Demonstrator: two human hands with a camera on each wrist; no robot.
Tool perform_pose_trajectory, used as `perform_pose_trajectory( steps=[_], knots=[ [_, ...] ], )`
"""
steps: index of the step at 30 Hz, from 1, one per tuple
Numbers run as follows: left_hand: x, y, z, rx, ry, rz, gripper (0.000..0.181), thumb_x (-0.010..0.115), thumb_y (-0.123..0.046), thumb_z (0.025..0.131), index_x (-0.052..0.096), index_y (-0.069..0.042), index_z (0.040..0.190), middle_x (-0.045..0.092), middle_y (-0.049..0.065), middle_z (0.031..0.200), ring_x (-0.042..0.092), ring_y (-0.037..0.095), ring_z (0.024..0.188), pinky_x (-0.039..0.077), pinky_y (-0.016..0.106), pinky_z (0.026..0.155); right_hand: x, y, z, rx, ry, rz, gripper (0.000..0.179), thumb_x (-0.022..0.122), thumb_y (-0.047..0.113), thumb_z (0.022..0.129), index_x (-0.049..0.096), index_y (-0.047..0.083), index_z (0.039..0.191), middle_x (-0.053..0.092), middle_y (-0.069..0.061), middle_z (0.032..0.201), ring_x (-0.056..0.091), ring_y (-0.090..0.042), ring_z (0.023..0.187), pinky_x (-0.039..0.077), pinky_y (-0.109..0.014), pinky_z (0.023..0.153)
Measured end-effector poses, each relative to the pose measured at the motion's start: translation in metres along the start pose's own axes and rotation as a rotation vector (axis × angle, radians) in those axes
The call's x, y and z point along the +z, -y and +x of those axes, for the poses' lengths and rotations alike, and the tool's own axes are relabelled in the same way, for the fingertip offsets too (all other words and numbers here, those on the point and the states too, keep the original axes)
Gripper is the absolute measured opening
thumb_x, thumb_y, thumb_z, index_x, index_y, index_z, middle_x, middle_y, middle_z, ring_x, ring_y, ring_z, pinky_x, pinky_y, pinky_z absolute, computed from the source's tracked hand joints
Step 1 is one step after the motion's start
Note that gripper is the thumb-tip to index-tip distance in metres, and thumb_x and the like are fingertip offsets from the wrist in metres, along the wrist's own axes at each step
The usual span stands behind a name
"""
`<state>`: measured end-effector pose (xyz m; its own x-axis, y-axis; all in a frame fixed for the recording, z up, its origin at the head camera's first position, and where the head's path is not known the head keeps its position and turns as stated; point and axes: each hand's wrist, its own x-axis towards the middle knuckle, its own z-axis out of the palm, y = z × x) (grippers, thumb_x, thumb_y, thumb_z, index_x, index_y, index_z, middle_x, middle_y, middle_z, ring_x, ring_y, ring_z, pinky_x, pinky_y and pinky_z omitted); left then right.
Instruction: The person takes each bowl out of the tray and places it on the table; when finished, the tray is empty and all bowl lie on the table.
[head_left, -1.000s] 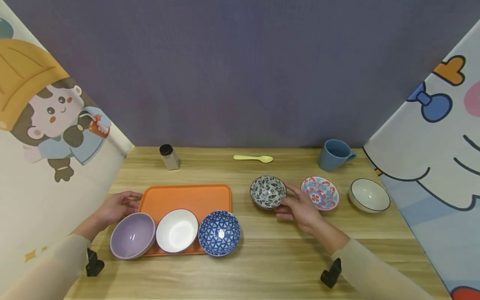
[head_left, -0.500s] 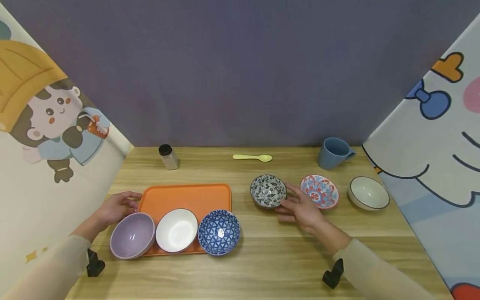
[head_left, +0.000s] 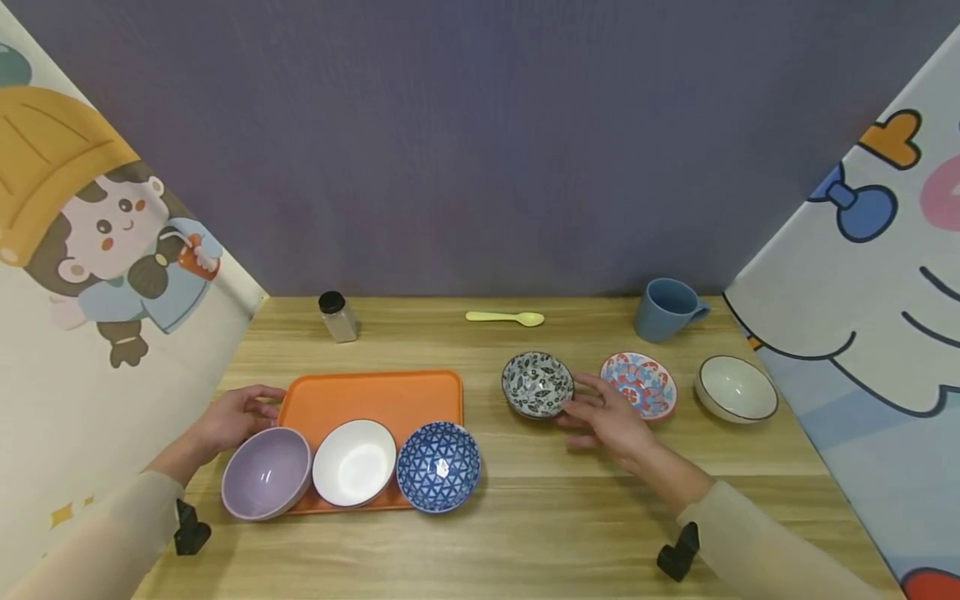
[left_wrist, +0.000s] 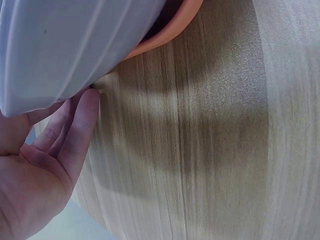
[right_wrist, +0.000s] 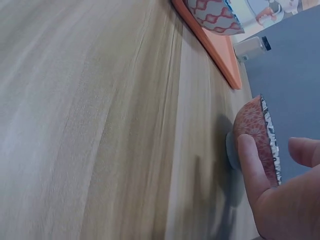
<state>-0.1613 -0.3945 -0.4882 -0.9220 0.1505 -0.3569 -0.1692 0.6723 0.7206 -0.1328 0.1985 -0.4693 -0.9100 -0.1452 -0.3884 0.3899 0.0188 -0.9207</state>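
Observation:
In the head view, a small bowl (head_left: pixel 537 385) with a black-and-white leaf pattern inside stands on the table right of an orange tray (head_left: pixel 375 390). My right hand (head_left: pixel 611 421) is at this bowl's right side, fingers spread and loosely bent. In the right wrist view a fingertip overlaps the bowl's red outer wall (right_wrist: pixel 250 125); whether it touches cannot be told. My left hand (head_left: pixel 236 417) lies by the tray's left edge, behind a purple bowl (head_left: pixel 266 473), fingers relaxed. A white bowl (head_left: pixel 354 463) and a blue patterned bowl (head_left: pixel 438 467) stand along the tray's front.
Farther right are a red-and-blue patterned dish (head_left: pixel 639 385), a pale bowl (head_left: pixel 737 390) and a blue mug (head_left: pixel 666 310). A yellow spoon (head_left: pixel 505 317) and a black-capped jar (head_left: pixel 338 317) lie toward the grey back wall (head_left: pixel 480 167). Printed side panels flank the table.
My right hand has shifted slightly to the right, and its forearm with it. The leaf-patterned bowl stays in place. My left hand looks unmoved.

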Motion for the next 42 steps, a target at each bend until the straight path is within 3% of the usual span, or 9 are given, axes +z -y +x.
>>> perform_pose_trajectory(
  steps=[7, 15, 21, 30, 37, 42],
  knots=[
    [-0.001, 0.0, 0.0, -0.005, 0.002, 0.002, 0.051, 0.061, 0.008, 0.091, 0.051, 0.008, 0.141, 0.07, 0.021, 0.107, 0.067, 0.024, 0.091, 0.058, 0.031, 0.069, -0.005, 0.014, -0.014, -0.007, 0.015, -0.092, 0.075, 0.063, 0.015, 0.102, 0.02, 0.007, 0.162, 0.043, -0.032, 0.149, 0.067, -0.034, 0.114, 0.057, -0.056, 0.09],
    [-0.001, -0.003, 0.001, -0.011, -0.001, 0.004, 0.051, 0.061, 0.009, 0.09, 0.05, 0.009, 0.141, 0.069, 0.021, 0.107, 0.067, 0.023, 0.09, 0.058, 0.031, 0.068, -0.012, 0.036, -0.025, -0.071, 0.036, -0.259, 0.068, 0.064, 0.015, 0.101, 0.029, 0.009, 0.16, 0.051, -0.032, 0.142, 0.068, -0.038, 0.113, 0.059, -0.057, 0.086],
    [-0.002, -0.006, 0.002, -0.037, 0.002, 0.019, 0.053, 0.058, 0.01, 0.09, 0.049, 0.008, 0.142, 0.068, 0.022, 0.108, 0.066, 0.023, 0.091, 0.058, 0.031, 0.069, 0.005, 0.045, -0.031, -0.163, 0.144, -0.379, 0.057, 0.067, 0.018, 0.1, 0.045, 0.005, 0.15, 0.058, -0.03, 0.134, 0.068, -0.038, 0.112, 0.06, -0.053, 0.081],
    [0.0, -0.007, 0.002, -0.029, -0.008, 0.035, 0.051, 0.062, 0.008, 0.089, 0.051, 0.009, 0.139, 0.069, 0.023, 0.106, 0.067, 0.023, 0.091, 0.058, 0.03, 0.069, 0.045, 0.022, -0.023, -0.197, 0.361, -0.382, 0.055, 0.069, 0.013, 0.097, 0.048, -0.001, 0.146, 0.055, -0.034, 0.138, 0.067, -0.044, 0.11, 0.059, -0.056, 0.082],
    [0.0, -0.009, 0.001, -0.033, -0.01, 0.037, 0.051, 0.063, 0.006, 0.09, 0.051, 0.01, 0.14, 0.069, 0.025, 0.108, 0.067, 0.023, 0.093, 0.058, 0.03, 0.071, 0.072, 0.002, -0.008, -0.181, 0.435, -0.332, 0.068, 0.077, 0.012, 0.091, 0.045, -0.002, 0.149, 0.051, -0.034, 0.141, 0.068, -0.043, 0.108, 0.06, -0.053, 0.083],
    [-0.001, -0.011, -0.001, -0.034, -0.01, 0.036, 0.05, 0.063, 0.006, 0.091, 0.051, 0.01, 0.14, 0.069, 0.025, 0.109, 0.068, 0.024, 0.094, 0.058, 0.03, 0.071, 0.086, -0.008, -0.001, -0.19, 0.473, -0.333, 0.075, 0.081, 0.01, 0.087, 0.042, -0.003, 0.15, 0.052, -0.029, 0.141, 0.071, -0.036, 0.105, 0.061, -0.044, 0.084]
  ],
)
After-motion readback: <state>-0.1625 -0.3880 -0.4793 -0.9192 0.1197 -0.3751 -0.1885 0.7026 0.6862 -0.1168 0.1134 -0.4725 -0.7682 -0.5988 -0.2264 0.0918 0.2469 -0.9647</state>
